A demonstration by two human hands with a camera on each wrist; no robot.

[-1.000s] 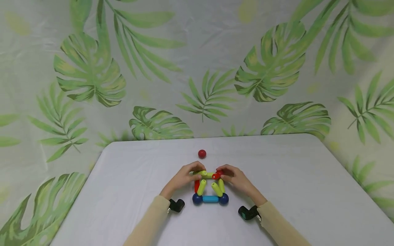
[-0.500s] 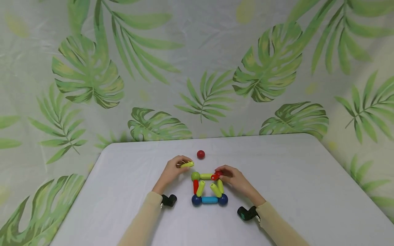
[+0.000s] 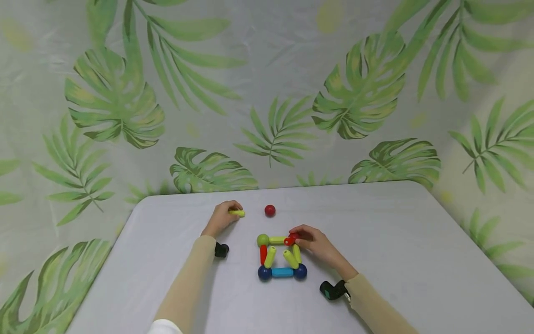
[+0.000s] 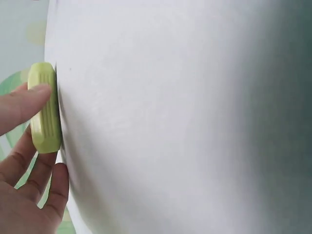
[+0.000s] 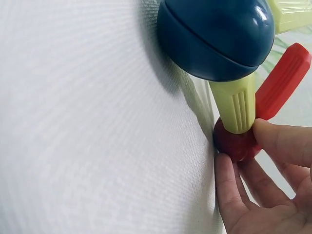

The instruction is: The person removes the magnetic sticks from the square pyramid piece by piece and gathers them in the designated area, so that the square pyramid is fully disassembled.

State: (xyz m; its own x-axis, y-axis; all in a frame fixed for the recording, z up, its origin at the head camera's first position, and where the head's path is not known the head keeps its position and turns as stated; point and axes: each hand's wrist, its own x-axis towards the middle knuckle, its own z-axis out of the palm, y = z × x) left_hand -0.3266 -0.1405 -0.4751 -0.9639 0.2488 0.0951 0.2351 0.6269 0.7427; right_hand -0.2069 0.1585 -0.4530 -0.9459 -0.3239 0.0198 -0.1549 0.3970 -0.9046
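Two bare hands reach over a white table (image 3: 375, 222). The left hand (image 3: 222, 218) pinches a yellow-green rod (image 4: 45, 109) between thumb and fingers. Just to its right sits a loose red ball (image 3: 270, 210). The right hand (image 3: 317, 242) grips a red corner ball (image 5: 233, 145), from which a red rod (image 5: 285, 80) juts. Left of that hand stands a green ball (image 3: 263, 240); nearer the person than the hand, a light-blue rod (image 3: 282, 272) joins two dark-blue balls (image 3: 300, 272), each with a yellow-green stick (image 3: 290, 259) leaning upward.
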